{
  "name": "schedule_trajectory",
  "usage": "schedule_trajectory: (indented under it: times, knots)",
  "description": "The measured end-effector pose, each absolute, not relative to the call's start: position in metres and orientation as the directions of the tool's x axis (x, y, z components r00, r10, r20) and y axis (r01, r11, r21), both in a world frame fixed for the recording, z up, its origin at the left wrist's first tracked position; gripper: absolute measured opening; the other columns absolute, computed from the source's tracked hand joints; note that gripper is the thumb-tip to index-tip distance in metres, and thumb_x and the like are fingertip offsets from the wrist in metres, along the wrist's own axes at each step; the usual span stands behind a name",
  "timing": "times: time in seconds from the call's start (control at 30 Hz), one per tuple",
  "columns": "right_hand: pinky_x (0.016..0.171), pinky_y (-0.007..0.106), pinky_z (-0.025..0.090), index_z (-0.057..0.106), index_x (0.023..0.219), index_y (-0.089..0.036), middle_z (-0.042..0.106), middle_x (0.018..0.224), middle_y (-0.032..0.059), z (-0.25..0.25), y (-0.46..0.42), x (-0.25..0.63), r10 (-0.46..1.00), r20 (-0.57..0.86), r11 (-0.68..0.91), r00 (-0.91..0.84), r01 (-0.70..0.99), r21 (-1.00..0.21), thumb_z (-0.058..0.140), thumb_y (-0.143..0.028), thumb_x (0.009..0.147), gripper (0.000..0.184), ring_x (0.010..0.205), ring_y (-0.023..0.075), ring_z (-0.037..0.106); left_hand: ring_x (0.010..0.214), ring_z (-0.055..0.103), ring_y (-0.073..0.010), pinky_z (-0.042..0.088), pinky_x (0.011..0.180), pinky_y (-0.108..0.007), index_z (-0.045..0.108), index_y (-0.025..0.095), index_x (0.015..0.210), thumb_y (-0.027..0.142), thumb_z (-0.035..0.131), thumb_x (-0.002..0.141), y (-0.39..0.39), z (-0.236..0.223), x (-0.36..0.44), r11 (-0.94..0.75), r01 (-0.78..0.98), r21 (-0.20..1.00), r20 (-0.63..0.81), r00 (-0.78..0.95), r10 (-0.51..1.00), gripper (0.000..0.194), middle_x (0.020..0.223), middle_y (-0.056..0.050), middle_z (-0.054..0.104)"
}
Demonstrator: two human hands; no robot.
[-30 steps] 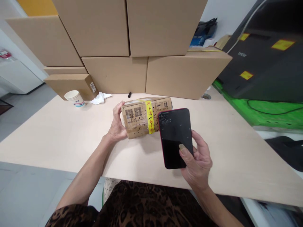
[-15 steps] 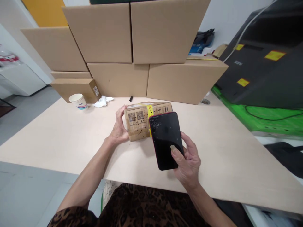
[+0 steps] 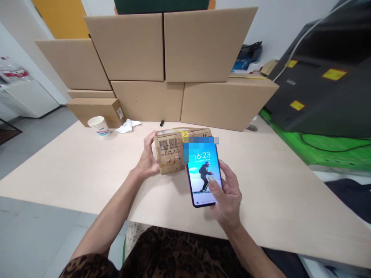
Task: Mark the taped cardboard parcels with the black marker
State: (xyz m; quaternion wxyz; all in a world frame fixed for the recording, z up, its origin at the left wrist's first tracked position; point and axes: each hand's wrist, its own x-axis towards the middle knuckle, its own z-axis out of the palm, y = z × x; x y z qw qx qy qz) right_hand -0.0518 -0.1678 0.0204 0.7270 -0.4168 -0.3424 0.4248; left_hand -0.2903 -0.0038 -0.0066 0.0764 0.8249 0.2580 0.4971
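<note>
My left hand (image 3: 147,157) grips the left end of a small cardboard box (image 3: 171,154), its fingers behind and the thumb low at the corner. Printed codes and a strip of yellow tape mark the box, which is tilted toward me. In my right hand (image 3: 227,191) is a smartphone (image 3: 199,177), held upright with the thumb over its screen. The screen is lit, showing 16:23 and a skier picture. The phone covers the right part of the box's front face.
Large cardboard boxes (image 3: 147,100) are stacked along the back of the table (image 3: 95,170). A paper cup (image 3: 99,126), a crumpled tissue (image 3: 127,126) and a small black cap-like piece (image 3: 161,123) lie before them. A dark machine (image 3: 321,88) stands at right on green material.
The phone's screen has gone from black to lit with a lock-screen picture. Both hands keep their holds, and the view has shifted slightly.
</note>
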Motion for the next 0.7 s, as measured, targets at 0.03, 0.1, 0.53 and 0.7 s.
schedule_trajectory:
  times: [0.03,0.1,0.53,0.7]
  knots:
    - [0.061,0.031,0.062,0.069,0.131,-0.028,0.081,0.099,0.0041,0.021,-0.167,-0.052,0.903,0.142,0.287,0.406,-0.323,-0.902,0.085,-0.033,0.083,0.051,0.077,0.0194,0.076,0.154,0.034,-0.0460,0.034,0.125,-0.070,0.008,0.027,0.167,0.064,0.098,0.052,-0.004,-0.007,-0.290,-0.854,0.349,0.386,0.781,0.369,0.504,0.150,0.162,-0.021,0.028]
    - [0.063,0.035,0.064,0.068,0.132,-0.027,0.081,0.101,0.0053,0.022,-0.167,-0.053,0.903,0.136,0.282,0.408,-0.321,-0.904,0.086,-0.034,0.082,0.053,0.081,0.0224,0.078,0.154,0.034,-0.0461,0.034,0.125,-0.071,0.008,0.028,0.166,0.065,0.097,0.051,-0.004,-0.007,-0.290,-0.852,0.350,0.390,0.779,0.367,0.508,0.151,0.162,-0.020,0.029]
    - [0.055,0.027,0.058,0.070,0.123,-0.021,0.079,0.091,0.0030,0.027,-0.152,0.004,0.737,0.156,0.343,0.658,-0.165,-0.925,0.092,-0.038,0.073,0.057,0.061,0.0154,0.070,0.155,0.030,-0.0471,0.031,0.126,-0.073,0.008,0.029,0.167,0.061,0.097,0.055,-0.003,-0.005,-0.291,-0.855,0.320,0.409,0.774,0.375,0.510,0.146,0.163,-0.020,0.027]
    - [0.056,0.026,0.061,0.073,0.104,-0.019,0.078,0.093,0.0018,0.015,-0.116,0.068,0.697,-0.032,0.195,0.717,-0.232,-0.953,0.100,-0.040,0.054,0.060,0.066,0.0150,0.071,0.154,0.032,-0.0468,0.036,0.124,-0.072,0.010,0.029,0.166,0.058,0.098,0.055,-0.004,-0.003,-0.288,-0.859,0.307,0.411,0.779,0.372,0.505,0.145,0.162,-0.020,0.027]
